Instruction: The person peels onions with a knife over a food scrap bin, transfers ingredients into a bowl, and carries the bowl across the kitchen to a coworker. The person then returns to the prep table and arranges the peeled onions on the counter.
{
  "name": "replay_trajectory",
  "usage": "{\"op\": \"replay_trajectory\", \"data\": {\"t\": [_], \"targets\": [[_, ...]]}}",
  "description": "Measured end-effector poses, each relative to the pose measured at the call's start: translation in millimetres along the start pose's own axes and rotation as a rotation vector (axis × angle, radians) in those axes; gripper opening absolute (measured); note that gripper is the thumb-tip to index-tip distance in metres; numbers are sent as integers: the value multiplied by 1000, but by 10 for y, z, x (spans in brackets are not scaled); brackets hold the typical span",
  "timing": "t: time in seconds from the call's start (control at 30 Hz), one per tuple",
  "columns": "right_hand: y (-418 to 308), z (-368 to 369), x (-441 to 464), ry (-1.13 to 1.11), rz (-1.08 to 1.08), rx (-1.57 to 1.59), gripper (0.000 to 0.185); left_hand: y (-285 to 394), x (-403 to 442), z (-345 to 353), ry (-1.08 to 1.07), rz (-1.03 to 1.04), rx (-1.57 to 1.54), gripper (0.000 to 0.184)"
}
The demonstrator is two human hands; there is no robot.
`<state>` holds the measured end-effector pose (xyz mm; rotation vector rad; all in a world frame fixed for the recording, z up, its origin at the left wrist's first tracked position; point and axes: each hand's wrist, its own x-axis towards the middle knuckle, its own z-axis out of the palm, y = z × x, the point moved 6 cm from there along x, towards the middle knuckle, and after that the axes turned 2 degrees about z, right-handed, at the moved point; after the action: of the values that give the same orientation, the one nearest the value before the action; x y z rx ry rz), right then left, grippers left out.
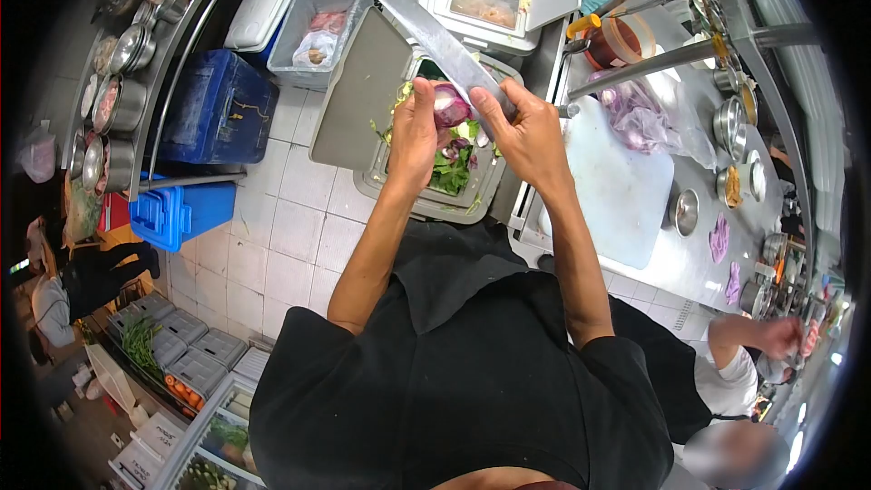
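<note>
The left hand [413, 143] is holding a partly peeled red onion [451, 107] in a closed grip, above an open grey bin [374, 183] where green leafy scraps [449, 174] are lying. The right hand's [533, 134] grip is clasping a large knife [422, 25], its blade pointing forward and leftward just beside the onion. To the right, a white chopping board [608, 195] is resting on the metal worktop [703, 263], a plastic bag of red onions [646, 118] sitting by its far end.

Wears a plain black shirt [472, 390] with loose, wide, short sleeves [313, 354], faint creases [414, 390] running lengthwise and a pointed dark cloth flap [445, 295] in front, leaving forearms [384, 245], left hand [413, 145] and right hand [529, 132] bare.
</note>
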<state>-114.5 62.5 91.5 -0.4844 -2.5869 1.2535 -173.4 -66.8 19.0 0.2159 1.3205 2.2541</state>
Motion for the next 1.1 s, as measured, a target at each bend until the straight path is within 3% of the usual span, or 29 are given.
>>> {"op": "replay_trajectory", "data": {"t": [0.6, 0.67, 0.77, 0.9, 0.97, 1.1], "targets": [[7, 24, -27, -68, -71, -55, 48, 47, 14, 52, 146, 55, 141, 67], [-31, 48, -67, -89, -172, -41, 48, -25, 35, -20, 134, 16, 136, 67], [110, 35, -21, -124, -21, 84, 50, -15, 29, 11, 125, -28, 115, 66], [83, -30, -2, -62, -53, 96, 54, -26, 24, -24, 161, -50, 127, 64], [-34, -48, -19, 9, -227, -80, 60, -55, 36, -19, 165, -36, 124, 64], [-21, 21, -23, -43, -158, -64, 57, 8, 20, 13, 176, 37, 168, 66]]}}
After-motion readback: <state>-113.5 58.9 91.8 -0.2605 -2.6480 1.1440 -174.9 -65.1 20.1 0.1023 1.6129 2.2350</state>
